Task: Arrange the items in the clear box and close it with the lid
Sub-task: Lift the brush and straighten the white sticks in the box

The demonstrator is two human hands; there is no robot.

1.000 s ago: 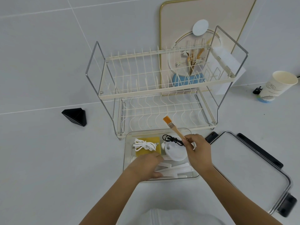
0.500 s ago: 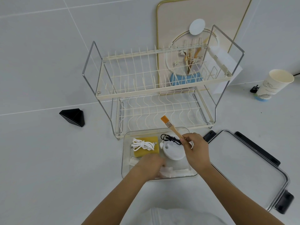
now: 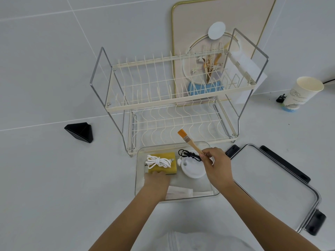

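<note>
Resting on a pale grey tiled floor, a clear box (image 3: pixel 138 180) sits before a dish rack (image 3: pixel 174 98), its lid (image 3: pixel 272 185) lying to the right. The right hand (image 3: pixel 217 167) pinches a brush (image 3: pixel 190 142); the left hand (image 3: pixel 156 180), curled, touches a yellow sponge (image 3: pixel 169 158) inside the box.

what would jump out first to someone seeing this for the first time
Probably the two-tier dish rack standing empty at centre, then the right hand in front of it holding an orange-bristled brush above the clear box. In the box, a white cable lies coiled on a yellow sponge that the left hand touches, and the lid lies to the right.
</note>
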